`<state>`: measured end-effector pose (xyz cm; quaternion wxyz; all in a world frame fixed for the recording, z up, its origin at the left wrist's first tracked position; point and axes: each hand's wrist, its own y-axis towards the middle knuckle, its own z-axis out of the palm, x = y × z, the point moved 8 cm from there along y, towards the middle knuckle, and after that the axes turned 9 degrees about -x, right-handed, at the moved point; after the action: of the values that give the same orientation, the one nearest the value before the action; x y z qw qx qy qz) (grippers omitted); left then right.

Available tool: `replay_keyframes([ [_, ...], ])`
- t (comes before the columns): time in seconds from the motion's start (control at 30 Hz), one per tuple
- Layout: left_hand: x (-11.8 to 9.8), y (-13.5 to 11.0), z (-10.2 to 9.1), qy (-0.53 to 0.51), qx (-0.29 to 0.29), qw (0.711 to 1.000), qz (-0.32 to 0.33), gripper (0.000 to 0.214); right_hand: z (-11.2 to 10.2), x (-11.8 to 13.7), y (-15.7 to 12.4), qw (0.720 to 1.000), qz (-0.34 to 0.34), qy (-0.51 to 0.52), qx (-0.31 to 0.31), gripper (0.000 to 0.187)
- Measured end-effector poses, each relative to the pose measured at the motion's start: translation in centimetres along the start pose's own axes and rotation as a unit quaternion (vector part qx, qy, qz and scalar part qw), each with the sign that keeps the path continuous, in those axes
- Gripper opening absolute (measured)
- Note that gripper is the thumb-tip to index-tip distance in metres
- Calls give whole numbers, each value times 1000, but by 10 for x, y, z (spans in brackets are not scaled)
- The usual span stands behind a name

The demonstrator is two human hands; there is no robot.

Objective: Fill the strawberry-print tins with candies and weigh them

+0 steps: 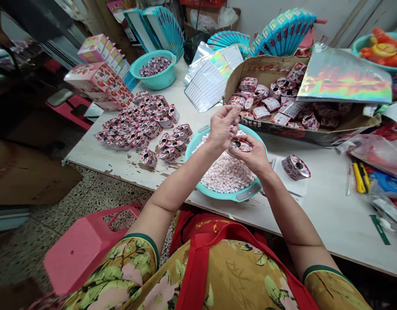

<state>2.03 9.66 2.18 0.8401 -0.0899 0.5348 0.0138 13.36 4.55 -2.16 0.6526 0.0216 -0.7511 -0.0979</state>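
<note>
My left hand (221, 128) is closed, with a few pale pink pellets (233, 127) showing at its curled fingers. Just to its right and slightly lower, my right hand (255, 156) grips a small oval printed container (241, 145), its top facing up. Both hands are over a turquoise basin (245, 194), which holds a heap of small pinkish-white pellets (226, 172) that look like candies. On the table right of the basin stands a similar oval container (296, 167) with a dark hole in its top, beside or on a flat white scale-like object (295, 186).
Many similar containers (137, 122) cluster on the table (121, 165) at left. A cardboard box (314, 134) behind the basin holds more, partly under a shiny silver sheet (343, 79). A yellow cutter (360, 176) lies right. A pink stool (79, 249) stands at lower left.
</note>
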Motion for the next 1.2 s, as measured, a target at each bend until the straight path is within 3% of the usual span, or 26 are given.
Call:
replay_keyframes([
  [0.1,-2,10,-27,-9,-44,999,-10,26,-16,2,-11,1000,9,14,-15,54],
  [0.2,31,16,-53,32,-39,993,-108,34,-43,-5,-26,998,30,36,-48,55],
  [0.27,59,13,-61,82,-3,979,-188,39,-72,-12,-39,996,41,37,-75,54],
  [0.33,74,8,-56,124,36,970,-204,42,-114,-18,-54,989,39,29,-137,53],
  [0.4,74,4,-32,163,81,972,-148,38,-171,-21,-75,966,19,10,-260,53],
  [0.47,72,-6,12,214,156,963,-58,28,-226,-21,-102,919,2,-27,-392,54],
  [0.5,74,-14,40,244,208,947,-11,22,-247,-23,-114,898,2,-46,-438,55],
  [0.57,87,-32,96,317,309,893,78,12,-272,-30,-132,878,23,-63,-475,56],
  [0.63,111,-47,138,406,377,820,148,11,-282,-39,-141,880,48,-59,-468,55],
  [0.7,133,-53,162,491,398,749,197,15,-284,-48,-147,882,63,-52,-464,55],
  [0.8,153,-54,174,564,415,674,236,17,-286,-58,-154,876,78,-42,-474,59],
  [0.97,175,-63,172,598,474,583,278,11,-288,-69,-153,877,89,-55,-469,59],
  [1.03,177,-65,172,601,465,581,292,7,-283,-73,-144,886,96,-51,-450,59],
  [1.1,164,-62,171,593,425,617,296,10,-275,-77,-131,895,94,-48,-433,58],
  [1.2,105,-44,152,581,302,687,315,12,-255,-87,-106,908,73,-64,-407,59],
])
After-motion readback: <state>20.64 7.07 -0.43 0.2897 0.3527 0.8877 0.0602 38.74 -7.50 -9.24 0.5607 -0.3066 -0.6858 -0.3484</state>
